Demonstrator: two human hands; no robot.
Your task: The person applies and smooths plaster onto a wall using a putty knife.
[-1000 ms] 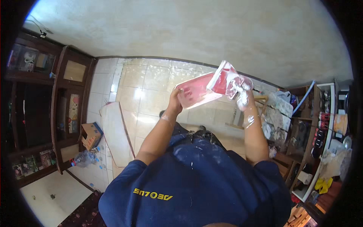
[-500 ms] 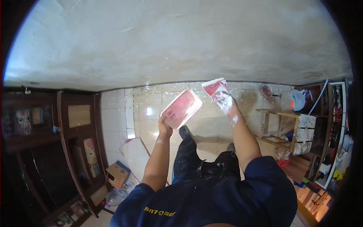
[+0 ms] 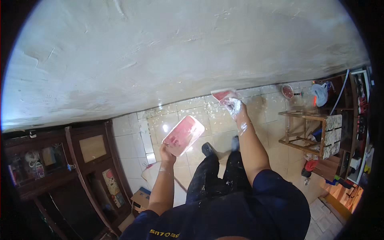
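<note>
My left hand (image 3: 168, 154) grips a pink rectangular board (image 3: 184, 134) with pale edges and smears, held out over the floor at centre. Higher up and to the right, my right hand (image 3: 236, 108), crusted with white paste, is closed on a smaller red spreader (image 3: 220, 95) with white residue, held just in front of the plastered wall (image 3: 172, 48) from this view. Its far edge is slightly blurred, and I cannot tell if it touches the wall. The two held pieces are apart. My feet stand below them on tiles (image 3: 218, 128) spattered with white.
A dark wooden cabinet (image 3: 70, 160) lines the left, with a cardboard box (image 3: 140, 198) and pale panel beside it. At right are a paint-stained wooden stool (image 3: 332, 136), a round reddish container (image 3: 287, 91), a blue-grey bag (image 3: 320, 95) and a cluttered shelf (image 3: 344, 92).
The board and red spreader, held together a second ago, have separated, the board moving lower and left. My view has tilted toward the wall, showing more wall and both feet.
</note>
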